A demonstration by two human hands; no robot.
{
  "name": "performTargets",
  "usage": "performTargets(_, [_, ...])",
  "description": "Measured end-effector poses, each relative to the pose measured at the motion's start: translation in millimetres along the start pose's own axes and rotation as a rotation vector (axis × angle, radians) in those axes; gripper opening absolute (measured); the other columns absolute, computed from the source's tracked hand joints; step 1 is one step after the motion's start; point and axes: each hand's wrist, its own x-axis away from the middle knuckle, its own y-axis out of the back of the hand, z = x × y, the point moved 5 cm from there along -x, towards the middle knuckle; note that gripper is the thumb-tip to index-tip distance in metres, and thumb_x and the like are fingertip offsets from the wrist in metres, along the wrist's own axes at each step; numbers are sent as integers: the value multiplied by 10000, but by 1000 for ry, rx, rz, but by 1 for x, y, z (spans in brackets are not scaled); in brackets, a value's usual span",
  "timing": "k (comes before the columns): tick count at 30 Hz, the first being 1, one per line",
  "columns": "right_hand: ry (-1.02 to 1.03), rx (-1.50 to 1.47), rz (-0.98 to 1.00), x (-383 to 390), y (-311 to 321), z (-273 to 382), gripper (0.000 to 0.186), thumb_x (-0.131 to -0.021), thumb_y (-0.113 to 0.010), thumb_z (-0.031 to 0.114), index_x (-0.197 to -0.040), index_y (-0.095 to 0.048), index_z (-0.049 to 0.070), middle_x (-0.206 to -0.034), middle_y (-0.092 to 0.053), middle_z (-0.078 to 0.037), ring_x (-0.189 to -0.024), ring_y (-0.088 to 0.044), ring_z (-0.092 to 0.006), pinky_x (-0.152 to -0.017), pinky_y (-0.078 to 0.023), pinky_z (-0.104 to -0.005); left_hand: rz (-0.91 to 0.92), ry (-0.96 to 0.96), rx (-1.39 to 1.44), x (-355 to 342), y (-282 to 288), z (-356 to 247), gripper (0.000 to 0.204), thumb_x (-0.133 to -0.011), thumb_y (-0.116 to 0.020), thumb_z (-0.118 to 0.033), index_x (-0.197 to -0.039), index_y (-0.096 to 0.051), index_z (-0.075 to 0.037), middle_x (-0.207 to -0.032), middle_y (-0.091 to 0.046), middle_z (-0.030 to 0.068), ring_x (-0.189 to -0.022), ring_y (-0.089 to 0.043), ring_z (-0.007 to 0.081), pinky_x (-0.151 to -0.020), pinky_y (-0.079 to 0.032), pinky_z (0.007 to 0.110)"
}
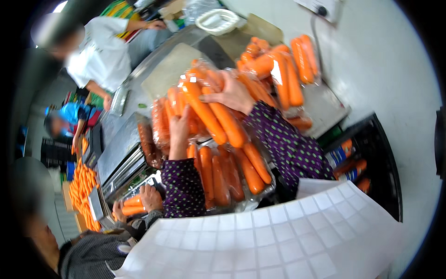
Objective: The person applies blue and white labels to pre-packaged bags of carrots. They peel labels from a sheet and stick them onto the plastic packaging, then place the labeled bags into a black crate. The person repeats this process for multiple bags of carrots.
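Observation:
A clear-wrapped pack of large carrots is tilted over a pile of similar packs. My right hand grips its upper right side, thumb across the film. Along the pack's left edge, my left hand is closed against it, its fingertips partly hidden by the carrots. Small white labels show at the pack's upper end. Below lie more wrapped carrot packs, close to my sleeves. Another heap of wrapped carrots sits beyond my right hand.
A sheet of white labels spans the near foreground. At right stands a black crate holding labelled carrot packs. Nearby on the left, a co-worker's hands hold carrots beside a metal machine. Loose carrots are piled farther left.

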Motion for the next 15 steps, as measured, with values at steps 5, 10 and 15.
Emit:
performTargets(5, [-16, -130, -35, 27, 39, 55, 1133, -514, -863, 567, -1312, -408, -98, -1251, -546, -251, -1165, -549, -294, -989, -427, -350, -21, -209, 315, 15, 9, -19, 313, -887, -687, -233, -943, -636, 71, -817, -619, 57, -666, -546, 113, -530, -428, 271])
performTargets(10, [78, -379, -381, 119, 101, 101, 1060, -562, -876, 458, -1332, -397, -91, -1182, -581, -202, -1121, -561, -301, -976, -437, -359, 204, -258, 464, 150, -26, -135, 239, -917, -641, -177, -1058, -624, 15, -866, -596, 11, -735, -549, 90, -630, -453, 221])
performTargets(15, [61, -751, -486, 262, 196, 58, 591, -824, -687, 290, -1259, -491, -59, -1156, -589, -144, -1023, -600, -209, -891, -483, -312, 579, -321, 490, 249, -91, -184, 210, -931, -619, -186, -1013, -636, 7, -826, -577, -22, -754, -530, 69, -668, -442, 205])
